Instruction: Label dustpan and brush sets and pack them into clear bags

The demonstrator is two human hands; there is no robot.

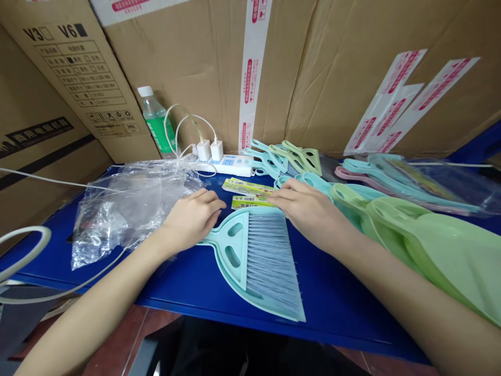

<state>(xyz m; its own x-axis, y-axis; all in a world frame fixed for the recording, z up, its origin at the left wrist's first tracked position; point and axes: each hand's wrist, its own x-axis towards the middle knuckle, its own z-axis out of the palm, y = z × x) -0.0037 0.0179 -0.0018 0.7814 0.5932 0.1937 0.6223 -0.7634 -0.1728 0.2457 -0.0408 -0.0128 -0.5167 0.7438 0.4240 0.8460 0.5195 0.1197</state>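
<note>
A light-blue dustpan lies on the blue table with a matching hand brush in it, bristles to the right. My left hand is closed above their handles, thumb against the fingers; the handle ends are hidden beneath it. My right hand is at the upper right corner of the dustpan, fingers bent together, their tips by the right end of a printed label card. What is between those fingers is hidden. A few more label cards lie just behind.
Crumpled clear plastic bags lie left. Behind stand a power strip with two chargers and a green-labelled bottle, against cardboard boxes. Blue and green brush sets lie at the back; green dustpans are stacked right, beside bagged sets.
</note>
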